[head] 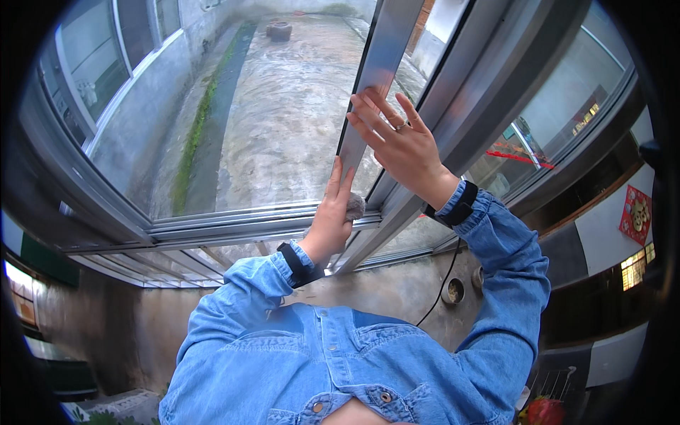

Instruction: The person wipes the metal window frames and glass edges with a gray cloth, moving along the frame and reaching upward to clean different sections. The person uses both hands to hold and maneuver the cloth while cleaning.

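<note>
Before me stands an aluminium-framed window with a vertical sash stile [386, 48]. My left hand [330, 218] is low on this stile, two fingers stretched up along it, with a grey fluffy cloth [355, 206] bunched against the palm side; part of the cloth is hidden. Above and to the right, my right hand [399, 139] has its fingertips on the same stile, fingers spread, a ring on one finger and nothing held. Below both hands runs the window's lower track [265, 226].
Beyond the glass lies a concrete yard [287, 117] with a mossy gutter [199, 127]. A thick frame post [510, 69] rises at right. On the floor below are a metal bowl [453, 291] and a black cable [443, 284]. A red decoration [635, 215] hangs at far right.
</note>
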Demonstrator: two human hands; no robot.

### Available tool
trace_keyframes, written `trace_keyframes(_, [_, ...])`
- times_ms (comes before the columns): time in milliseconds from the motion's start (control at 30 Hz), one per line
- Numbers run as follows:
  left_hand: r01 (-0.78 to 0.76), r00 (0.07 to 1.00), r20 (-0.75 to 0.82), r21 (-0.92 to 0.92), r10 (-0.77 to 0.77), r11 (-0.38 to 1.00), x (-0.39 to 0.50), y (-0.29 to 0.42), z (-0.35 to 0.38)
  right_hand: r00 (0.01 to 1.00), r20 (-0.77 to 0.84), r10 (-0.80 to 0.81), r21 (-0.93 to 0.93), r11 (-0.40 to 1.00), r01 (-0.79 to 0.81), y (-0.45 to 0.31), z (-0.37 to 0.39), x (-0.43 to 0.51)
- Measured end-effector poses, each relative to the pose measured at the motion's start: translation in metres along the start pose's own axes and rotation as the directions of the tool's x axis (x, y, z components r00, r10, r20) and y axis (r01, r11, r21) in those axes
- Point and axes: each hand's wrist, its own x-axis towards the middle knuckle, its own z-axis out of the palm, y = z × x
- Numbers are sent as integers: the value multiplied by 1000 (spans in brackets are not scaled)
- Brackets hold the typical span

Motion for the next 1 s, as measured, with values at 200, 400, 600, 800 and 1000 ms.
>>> trace_keyframes(200, [2,997,79,-28,0,1000,11,2,14,999,28,32,-61,998,-30,9,-3,-18])
trace_keyframes(400, [-65,988,141,-32,69,997,24,-5,25,996,41,79,-90,993,-75,19,1,-36])
trace_keyframes(600, [-164,977,143,14,161,986,34,-6,41,991,92,94,-51,995,-89,31,-1,-52])
trace_keyframes(800, [-158,971,177,-21,160,987,40,-4,51,992,79,93,-25,995,-92,38,-2,-62])
trace_keyframes(1000, [-162,964,205,-53,170,985,48,-2,58,983,126,135,-59,990,-129,43,-2,-71])
